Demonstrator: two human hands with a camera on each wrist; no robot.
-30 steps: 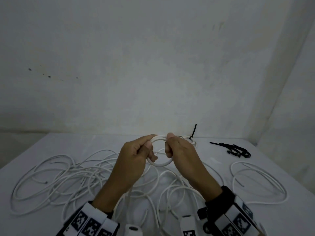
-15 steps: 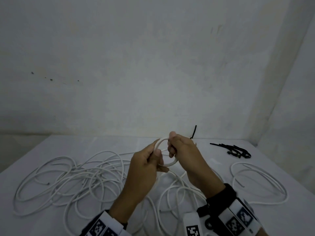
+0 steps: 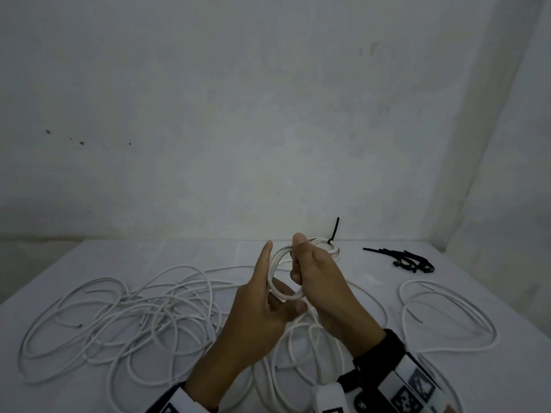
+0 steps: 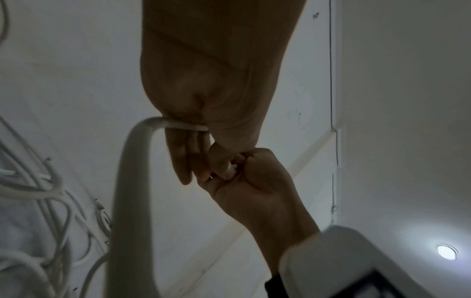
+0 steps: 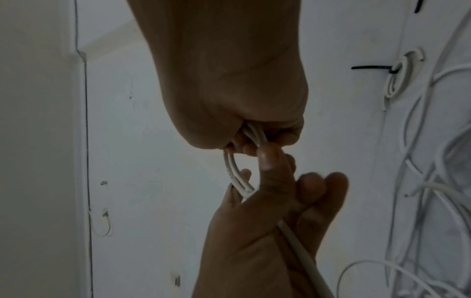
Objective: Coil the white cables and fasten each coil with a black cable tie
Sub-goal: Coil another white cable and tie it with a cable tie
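A small coil of white cable (image 3: pixel 272 272) is held upright above the table (image 3: pixel 89 263), near its middle. My right hand (image 3: pixel 298 259) grips the coil's right side, fingers curled round the strands (image 5: pixel 234 173) and thumb on top. My left hand (image 3: pixel 281 289) lies against the coil's left side with thumb and fingers stretched out. The cable's free length (image 4: pixel 132 181) runs across that palm and down to the table. A finished coil (image 3: pixel 329 247) with a black tie (image 3: pixel 334 231) standing up from it lies just behind my hands.
A bundle of loose black cable ties (image 3: pixel 408 260) lies at the back right. A big tangle of white cables (image 3: pixel 134 317) covers the left and middle of the table. Another loose cable (image 3: pixel 441 317) loops on the right. Walls close off the back and right.
My left hand has let go of its pinch on the coil and stretched its fingers out beside it. The coil has turned more edge-on while my right hand keeps its grip.
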